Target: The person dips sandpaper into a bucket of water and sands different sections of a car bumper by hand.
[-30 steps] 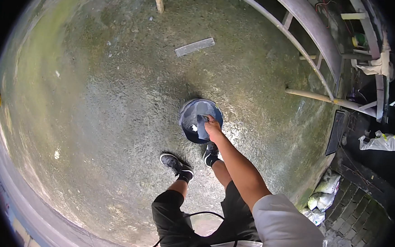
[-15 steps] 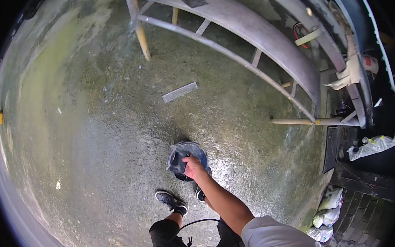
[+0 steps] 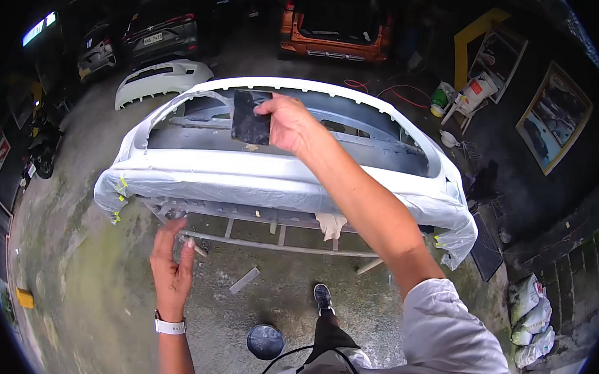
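Note:
My right hand (image 3: 288, 123) pinches a black rectangular sheet of sandpaper (image 3: 250, 123) by its right edge. The sheet is raised over the opening of a white car bumper (image 3: 246, 163), and I cannot tell whether it touches anything there. Clear plastic film (image 3: 278, 194) with bits of yellow tape wraps the bumper's near side. Lower and to the left, my left hand (image 3: 171, 261) is empty, thumb and fingers apart, near the film's hanging edge. A metal rack (image 3: 275, 242) holds the bumper up.
A round dark bucket (image 3: 265, 341) stands on the wet concrete by my foot, and a flat pale strip (image 3: 244, 279) lies ahead of it. Filled sacks (image 3: 535, 321) line the right side. Beyond are another white bumper (image 3: 163, 83) and an orange car (image 3: 337, 21) with its back open.
My view has lifted from the floor to the bumper. My right hand has left the bucket, carrying the sandpaper up over the bumper. My left hand has come into view.

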Demonstrator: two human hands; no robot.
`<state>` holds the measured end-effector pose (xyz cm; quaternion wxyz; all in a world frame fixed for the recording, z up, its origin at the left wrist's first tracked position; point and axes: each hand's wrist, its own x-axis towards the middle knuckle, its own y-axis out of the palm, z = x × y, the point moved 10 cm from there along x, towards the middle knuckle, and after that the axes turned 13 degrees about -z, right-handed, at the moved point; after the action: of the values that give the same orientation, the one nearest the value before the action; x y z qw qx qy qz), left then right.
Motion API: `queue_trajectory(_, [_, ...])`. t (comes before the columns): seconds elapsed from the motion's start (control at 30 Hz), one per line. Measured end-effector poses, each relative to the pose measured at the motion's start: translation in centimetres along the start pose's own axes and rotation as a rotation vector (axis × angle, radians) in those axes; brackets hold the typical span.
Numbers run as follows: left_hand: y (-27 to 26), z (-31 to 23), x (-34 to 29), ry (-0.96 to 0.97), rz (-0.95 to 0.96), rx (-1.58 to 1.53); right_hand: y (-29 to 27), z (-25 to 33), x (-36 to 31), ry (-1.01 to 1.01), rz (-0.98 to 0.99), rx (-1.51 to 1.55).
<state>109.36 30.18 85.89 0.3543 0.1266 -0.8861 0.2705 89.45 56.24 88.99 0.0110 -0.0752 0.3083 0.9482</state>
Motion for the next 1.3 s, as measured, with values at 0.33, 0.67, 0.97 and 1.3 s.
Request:
queue_trajectory(0.33, [19.8, -3.6, 14.1, 0.024, 0.288, 0.111, -39.1, 25.5, 15.5, -0.6, -0.686, -1.089])
queue_trajectory(0.67, [25.6, -1.0, 13.6, -0.009, 0.541, 0.325, -28.1, 10.3, 19.0, -1.342, -0.336, -1.646])
queue_trajectory(0.97, [24.4, -1.1, 13.5, 0.044, 0.469, 0.294, -21.7, 6.6, 20.2, -1.499, -0.161, -1.723])
queue_trajectory(1.3, [23.6, -1.8, 13.6, 0.205, 0.512, 0.164, -33.9, 12.0, 14.7, -1.388, -0.385, -1.939])
